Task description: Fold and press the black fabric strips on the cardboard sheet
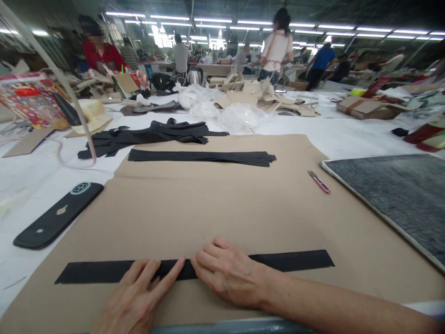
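Observation:
A long black fabric strip [295, 260] lies flat from left to right on a sheet of brown paper [215, 204], close to the table's front edge. My left hand [137, 292] rests on its left half, fingers apart and the index finger stretched along the strip. Against the strip's middle, my right hand [229, 273] is closed, its fingers curled and pressed together beside the left index fingertip. What is under the right fingertips is hidden. Farther back on the paper lies a neat stack of similar black strips [198, 157].
A loose heap of black strips [156, 134] lies behind the stack. A phone [59, 215] is at left, pink thread snips [319, 182] and a dark grey board [389, 190] at right. Plastic bags [239, 116] and paper scraps [257, 95] fill the back; several people work beyond.

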A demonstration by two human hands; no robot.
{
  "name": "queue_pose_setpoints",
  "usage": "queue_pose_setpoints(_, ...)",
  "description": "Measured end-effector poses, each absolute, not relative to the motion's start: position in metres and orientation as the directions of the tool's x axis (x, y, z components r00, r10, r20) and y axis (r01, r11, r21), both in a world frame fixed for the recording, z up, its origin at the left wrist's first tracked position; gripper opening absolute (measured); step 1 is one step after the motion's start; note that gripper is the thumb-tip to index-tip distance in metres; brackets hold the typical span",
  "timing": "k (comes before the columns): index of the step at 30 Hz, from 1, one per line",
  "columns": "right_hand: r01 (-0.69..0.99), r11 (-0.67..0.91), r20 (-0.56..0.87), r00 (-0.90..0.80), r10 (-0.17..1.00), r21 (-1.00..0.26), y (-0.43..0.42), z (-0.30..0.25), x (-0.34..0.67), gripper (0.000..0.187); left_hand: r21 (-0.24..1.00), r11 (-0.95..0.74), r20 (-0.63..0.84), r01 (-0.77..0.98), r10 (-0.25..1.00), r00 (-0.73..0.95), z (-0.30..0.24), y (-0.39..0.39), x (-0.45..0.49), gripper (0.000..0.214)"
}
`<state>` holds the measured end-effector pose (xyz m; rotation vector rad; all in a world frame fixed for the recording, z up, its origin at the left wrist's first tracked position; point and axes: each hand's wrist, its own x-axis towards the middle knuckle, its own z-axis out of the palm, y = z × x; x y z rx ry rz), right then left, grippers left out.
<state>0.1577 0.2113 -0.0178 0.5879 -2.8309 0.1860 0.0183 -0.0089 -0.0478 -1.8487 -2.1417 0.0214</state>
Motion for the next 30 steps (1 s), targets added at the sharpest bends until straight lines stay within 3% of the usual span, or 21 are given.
queue_pose_setpoints(6, -0.395, 0.917, 0.247, -0.895, -0.371, -0.057, 0.217, -0.015, 0.163, 0.013, -0.248, 0.159, 0.150, 0.956, 0.981, -0.124, -0.047, -0.006, 0.021, 0.088)
queue_pose_setpoints(13, -0.400, 0.916, 0.211, -0.899, -0.384, -0.035, 0.233, -0.015, 0.178, 0.015, -0.236, 0.142, 0.136, 0.961, 0.984, -0.112, -0.054, -0.012, 0.015, 0.081)
queue_pose_setpoints(21, -0.388, 0.921, 0.190, -0.908, -0.375, -0.037, 0.241, -0.011, 0.189, 0.016, -0.285, 0.130, 0.242, 0.950, 0.969, -0.060, -0.050, -0.007, 0.014, 0.073)
queue_pose_setpoints(30, -0.385, 0.923, 0.166, -0.911, -0.377, -0.020, 0.244, -0.004, 0.195, 0.015, -0.224, -0.107, 0.194, 0.969, 0.969, 0.152, -0.062, -0.005, -0.002, 0.065)
